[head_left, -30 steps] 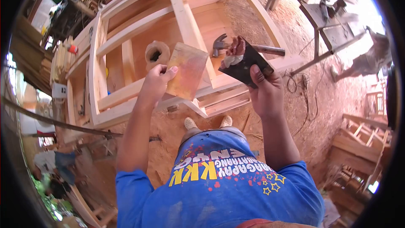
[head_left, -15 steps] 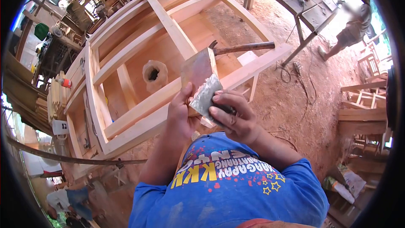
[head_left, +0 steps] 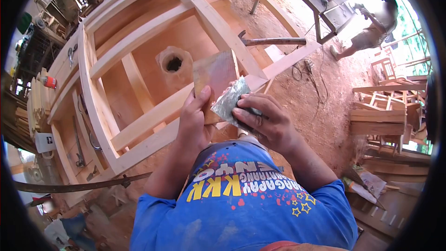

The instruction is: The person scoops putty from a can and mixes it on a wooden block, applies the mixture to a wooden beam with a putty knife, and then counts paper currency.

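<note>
My left hand [head_left: 197,118] grips a flat rectangular wooden board [head_left: 214,72] by its near end, the thumb on its stained face. In my right hand [head_left: 267,118] is a putty knife [head_left: 253,110], its handle mostly hidden by the fingers. A lumpy grey-white putty [head_left: 231,98] coats the broad blade, which lies against the board's right edge. Both hands are held in front of my shirt, near the close side of a large pale wooden frame [head_left: 148,135]. A hammer [head_left: 274,41] rests across the frame's right part, beyond the board.
Inside the frame stands a round container with a dark opening [head_left: 174,63]. A red-labelled container [head_left: 49,82] is at the left. At the upper right, a person [head_left: 374,28] stands beside a work table [head_left: 320,7] with power tools. Cables [head_left: 309,72] lie on the dirt floor.
The view has shifted, so the frame sits further left. The board and putty knife stay together in my hands, with the knife slightly higher. The person in the background has changed posture.
</note>
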`<state>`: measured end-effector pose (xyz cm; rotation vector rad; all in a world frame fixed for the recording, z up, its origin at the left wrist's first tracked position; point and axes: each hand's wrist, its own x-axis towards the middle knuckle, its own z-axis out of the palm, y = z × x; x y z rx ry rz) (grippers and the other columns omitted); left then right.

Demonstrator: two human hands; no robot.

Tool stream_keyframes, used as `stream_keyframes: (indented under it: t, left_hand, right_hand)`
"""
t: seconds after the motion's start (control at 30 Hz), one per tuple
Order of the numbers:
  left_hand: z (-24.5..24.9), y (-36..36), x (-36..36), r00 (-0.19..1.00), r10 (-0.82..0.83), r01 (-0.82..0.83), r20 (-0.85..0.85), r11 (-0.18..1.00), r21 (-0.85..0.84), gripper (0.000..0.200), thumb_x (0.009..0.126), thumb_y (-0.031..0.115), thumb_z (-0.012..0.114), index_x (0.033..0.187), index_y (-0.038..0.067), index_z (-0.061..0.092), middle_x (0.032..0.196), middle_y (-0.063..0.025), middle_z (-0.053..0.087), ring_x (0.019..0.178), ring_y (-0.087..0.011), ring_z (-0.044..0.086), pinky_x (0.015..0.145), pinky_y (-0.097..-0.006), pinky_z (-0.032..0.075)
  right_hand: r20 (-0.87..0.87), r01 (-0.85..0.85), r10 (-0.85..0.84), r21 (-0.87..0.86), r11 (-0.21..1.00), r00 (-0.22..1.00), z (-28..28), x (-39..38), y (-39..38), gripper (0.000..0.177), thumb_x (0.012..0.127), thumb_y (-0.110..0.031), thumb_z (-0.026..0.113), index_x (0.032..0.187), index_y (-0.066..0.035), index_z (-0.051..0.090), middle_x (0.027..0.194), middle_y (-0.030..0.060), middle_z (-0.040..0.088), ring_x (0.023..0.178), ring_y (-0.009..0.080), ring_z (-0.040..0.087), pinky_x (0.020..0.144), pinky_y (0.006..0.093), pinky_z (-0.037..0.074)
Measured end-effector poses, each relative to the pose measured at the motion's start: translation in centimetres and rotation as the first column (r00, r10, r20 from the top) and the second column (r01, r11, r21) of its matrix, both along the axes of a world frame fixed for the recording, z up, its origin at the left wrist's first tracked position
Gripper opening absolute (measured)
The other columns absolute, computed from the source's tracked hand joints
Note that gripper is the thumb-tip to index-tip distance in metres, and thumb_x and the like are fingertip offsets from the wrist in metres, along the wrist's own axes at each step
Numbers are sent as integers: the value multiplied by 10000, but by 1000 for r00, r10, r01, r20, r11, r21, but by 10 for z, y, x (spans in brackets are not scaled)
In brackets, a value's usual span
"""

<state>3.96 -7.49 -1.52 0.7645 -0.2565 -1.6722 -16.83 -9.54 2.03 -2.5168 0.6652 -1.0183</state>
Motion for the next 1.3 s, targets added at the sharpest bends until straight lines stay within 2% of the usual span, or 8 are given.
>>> stream_keyframes:
  t: [0.53, 0.87, 1.0, 1.07, 1.1, 1.13, 1.17, 1.3]
  left_hand:
    - [-2, -1, -29, 975, 151, -123, -160, 977, 172, 421, 1092, 246, 512, 1412, -27, 490, 1300, -175, 657, 1183, -291, 688, 1057, -458, 559]
    - [21, -15, -38, 978, 206, -198, -28, 963, 181, 388, 1068, 264, 580, 1338, -15, 572, 1237, -136, 701, 1135, -261, 710, 1037, -443, 570]
    - [8, -27, -17, 987, 153, -144, -48, 978, 152, 371, 1058, 245, 597, 1325, -13, 581, 1227, -126, 706, 1063, -244, 730, 982, -409, 594]
    - [2, -29, -8, 994, 71, -74, 80, 996, 44, 367, 1045, 202, 598, 1331, -25, 563, 1208, -117, 698, 1067, -223, 718, 974, -405, 594]
    - [0, -32, -7, 990, 33, -33, 140, 999, -7, 366, 1038, 180, 598, 1334, -31, 555, 1199, -113, 694, 1069, -212, 712, 970, -403, 594]
    - [-1, -36, -6, 976, -23, 27, 217, 1000, -16, 367, 1036, 180, 601, 1330, -38, 566, 1190, -109, 697, 1064, -197, 706, 965, -385, 586]
    - [0, -39, -4, 953, -67, 77, 296, 997, -22, 369, 1033, 179, 603, 1326, -45, 577, 1181, -105, 700, 1059, -181, 700, 960, -366, 577]
    - [3, -54, -9, 702, -143, 214, 698, 977, -16, 388, 1025, 191, 617, 1318, -64, 606, 1157, -99, 707, 1034, -132, 671, 935, -305, 544]
  right_hand:
    - [-206, -24, 47, 113, 993, 977, 17, -32, -37, 652, 756, 111, 717, 1368, -114, 693, 1261, 119, 639, 1144, 338, 648, 990, 412, 546]
    - [-393, -9, -7, -39, 999, 919, 49, -60, -28, 383, 872, 23, 692, 1251, -31, 719, 1168, 95, 661, 1091, 310, 671, 840, 433, 594]
    - [-201, 121, -97, 113, 986, 975, 49, -84, -34, 285, 922, 41, 665, 1183, -33, 751, 1097, 115, 692, 1027, 284, 703, 851, 357, 589]
    - [23, 256, -281, 345, 903, 959, 39, -102, -45, 295, 938, 60, 638, 1205, -19, 737, 1079, 108, 736, 961, 219, 721, 890, 299, 560]
    - [115, 215, -442, 748, 627, 889, 44, -107, -43, 316, 928, 50, 644, 1240, 27, 692, 1103, 97, 750, 964, 181, 722, 898, 321, 571]
    - [246, 56, -482, 846, 530, 841, 36, -115, -48, 329, 917, 36, 661, 1246, 47, 670, 1114, 110, 749, 974, 182, 725, 896, 327, 577]
    - [369, -131, -526, 891, 434, 766, 24, -122, -53, 351, 905, 22, 678, 1252, 66, 649, 1126, 123, 748, 985, 183, 727, 894, 333, 583]
    - [383, -246, -548, 919, 309, 743, 2, -123, -49, 367, 878, 0, 703, 1235, 66, 648, 1123, 132, 746, 986, 192, 734, 892, 339, 591]
